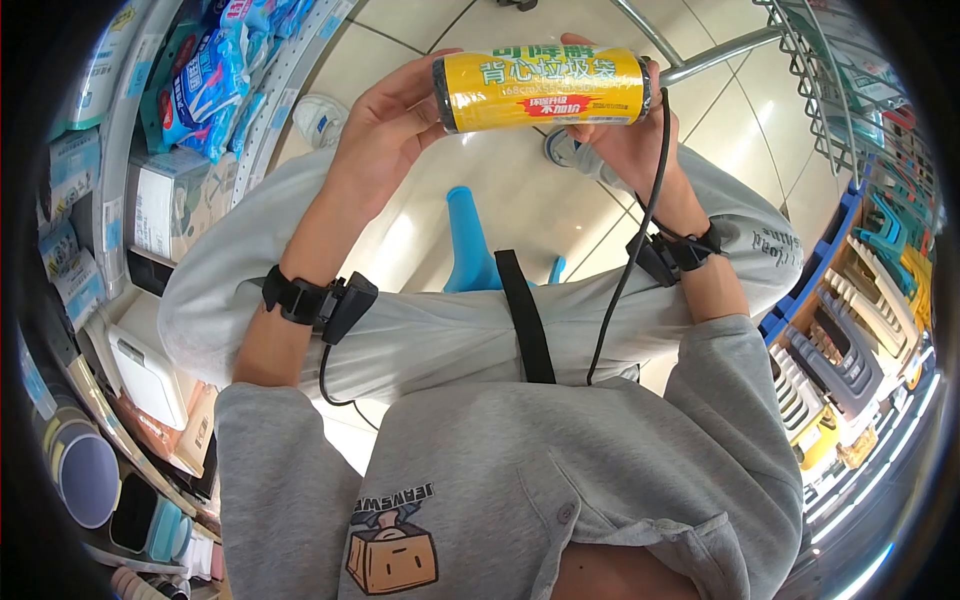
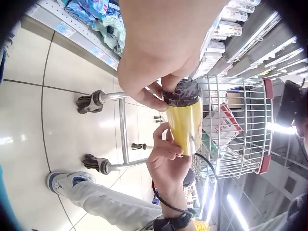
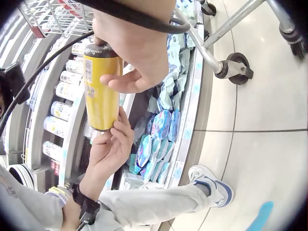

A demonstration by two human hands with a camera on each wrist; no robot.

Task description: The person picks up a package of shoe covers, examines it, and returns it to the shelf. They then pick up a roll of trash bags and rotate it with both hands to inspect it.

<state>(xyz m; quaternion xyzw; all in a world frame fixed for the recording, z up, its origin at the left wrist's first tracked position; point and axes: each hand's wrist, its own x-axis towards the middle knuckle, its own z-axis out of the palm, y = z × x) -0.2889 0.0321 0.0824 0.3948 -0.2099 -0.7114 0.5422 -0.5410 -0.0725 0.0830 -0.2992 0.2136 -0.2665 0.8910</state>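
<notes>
In the head view, the roll (image 1: 545,88) at 12 o'clock is showing yellow, with green-and-white lettering, a red patch and black ends. Packets (image 1: 203,85) at 10 o'clock are showing mostly blue; the stool leg (image 1: 468,238) near the centre is showing plain blue. The sweatshirt (image 1: 490,450) at 6 o'clock is displaying grey with a brown cartoon box (image 1: 393,562).

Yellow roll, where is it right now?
In the head view, the yellow roll is at the top, slightly right of centre, held between the left hand and the right hand.
</notes>
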